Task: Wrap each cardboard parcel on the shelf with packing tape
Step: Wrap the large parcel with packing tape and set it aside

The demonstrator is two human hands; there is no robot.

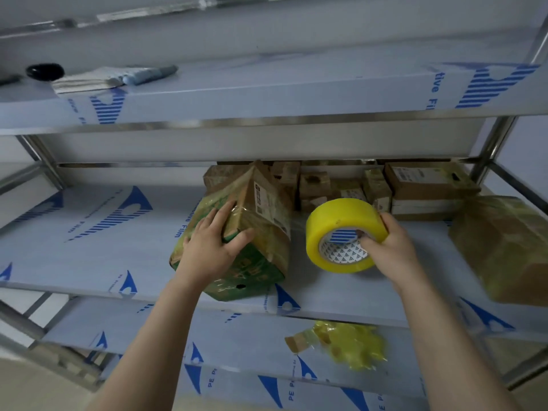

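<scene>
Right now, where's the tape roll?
Head view, right of centre: tape roll in the right hand, over the middle shelf, right of the parcel under the left hand.

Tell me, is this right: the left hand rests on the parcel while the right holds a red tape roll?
Not quite: the head view shows the tape roll is yellow, not red. The left hand rests on the parcel; the right hand holds the roll.
</scene>
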